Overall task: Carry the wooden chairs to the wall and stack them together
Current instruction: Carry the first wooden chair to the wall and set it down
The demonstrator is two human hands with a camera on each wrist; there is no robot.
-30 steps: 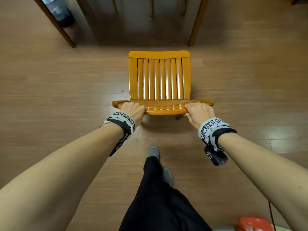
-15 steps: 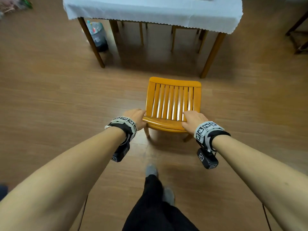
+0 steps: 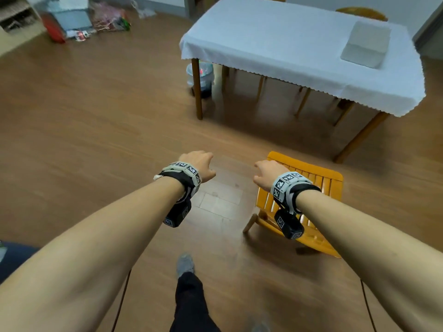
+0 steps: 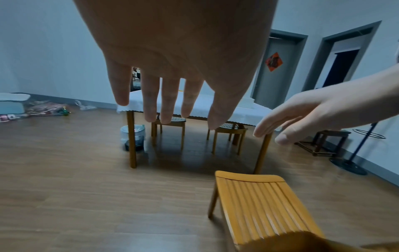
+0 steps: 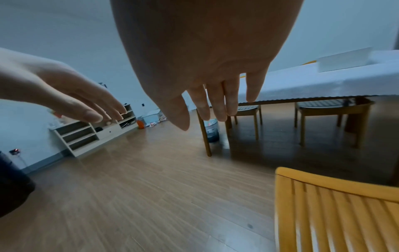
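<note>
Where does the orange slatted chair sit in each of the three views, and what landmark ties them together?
Head: chair lower right of centre, partly under the right hand.
Left wrist: chair bottom right, below the right hand.
Right wrist: chair bottom right corner, cut off by the edge.
Shared landmark: the table with the white cloth, beyond the chair in all three.

Wooden chair (image 3: pixel 311 178): slatted seat of honey-coloured wood under a glossy varnish that catches the light. Floor (image 3: pixel 96 128): wood-grain planks, smooth, with a soft sheen. Desk (image 3: pixel 197 92): darker varnished wooden legs beneath a matt white cloth (image 3: pixel 287 44) with a scalloped hem. Pad (image 3: pixel 366 43) on the cloth: pale and matt, possibly fabric or foam. Wrist bands (image 3: pixel 288 185): matt black strap with printed marker tiles.
</note>
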